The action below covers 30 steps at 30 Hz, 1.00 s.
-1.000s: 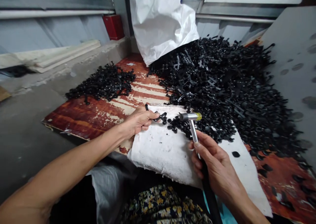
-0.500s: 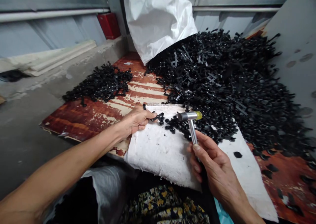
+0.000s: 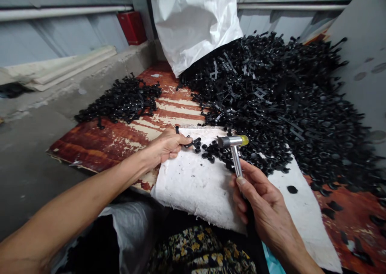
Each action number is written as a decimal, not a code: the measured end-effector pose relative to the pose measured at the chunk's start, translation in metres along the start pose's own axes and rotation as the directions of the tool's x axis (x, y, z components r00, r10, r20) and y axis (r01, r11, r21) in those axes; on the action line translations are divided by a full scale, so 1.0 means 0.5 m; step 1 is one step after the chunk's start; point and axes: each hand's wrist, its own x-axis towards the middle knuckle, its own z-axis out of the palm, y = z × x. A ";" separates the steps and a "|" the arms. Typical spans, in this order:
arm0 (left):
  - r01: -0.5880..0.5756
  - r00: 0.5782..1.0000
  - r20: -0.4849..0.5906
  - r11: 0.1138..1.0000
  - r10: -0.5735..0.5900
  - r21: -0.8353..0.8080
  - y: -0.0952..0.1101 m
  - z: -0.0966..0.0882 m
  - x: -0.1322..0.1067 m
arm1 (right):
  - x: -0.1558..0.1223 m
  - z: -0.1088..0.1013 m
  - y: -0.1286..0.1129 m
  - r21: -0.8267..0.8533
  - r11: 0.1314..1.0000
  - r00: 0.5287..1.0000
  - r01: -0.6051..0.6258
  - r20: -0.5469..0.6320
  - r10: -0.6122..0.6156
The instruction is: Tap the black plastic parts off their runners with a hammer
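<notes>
My left hand [image 3: 171,145] is closed on some small black strip pieces with round ends [image 3: 196,142], held over the far left part of a folded white cloth [image 3: 196,193]. In my right hand [image 3: 259,193] is a small mallet [image 3: 234,142], gripped by its handle. The mallet has a shiny metal head with one dark grey face and one yellow face, and it is raised above the cloth. Small round black pieces [image 3: 211,157] lie loose between the two hands. What exactly the black pieces are, I cannot make out.
A large heap of black pieces [image 3: 271,97] covers the back right, with a smaller pile [image 3: 120,103] at the left. Both lie on a worn red-brown board [image 3: 87,145]. A white sack [image 3: 196,28] stands behind, and a grey panel [image 3: 364,56] rises at the right.
Almost nothing differs. Both hands keep their hold and position, and the view has shifted very slightly.
</notes>
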 end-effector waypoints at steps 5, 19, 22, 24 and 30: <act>-0.004 0.999 0.034 1.000 0.004 -0.012 -0.002 -0.002 0.002 | -0.001 0.002 -0.001 -0.011 1.000 1.000 -0.004 -0.009 0.004; -0.012 0.999 0.035 0.999 0.011 0.038 -0.001 0.001 -0.001 | -0.004 -0.002 0.003 -0.020 1.000 1.000 -0.005 -0.022 0.005; -0.002 1.000 0.020 0.998 0.000 0.065 0.004 0.004 -0.002 | -0.002 -0.001 0.003 -0.031 1.000 1.000 0.000 -0.016 0.000; 0.012 1.000 0.003 0.995 -0.013 0.097 0.012 0.006 -0.003 | -0.003 -0.001 0.000 -0.043 0.999 1.000 -0.006 -0.014 0.006; 0.050 0.999 -0.029 0.987 -0.046 0.154 0.022 -0.003 0.013 | -0.010 -0.011 -0.018 -0.214 0.975 0.996 -0.056 0.054 0.069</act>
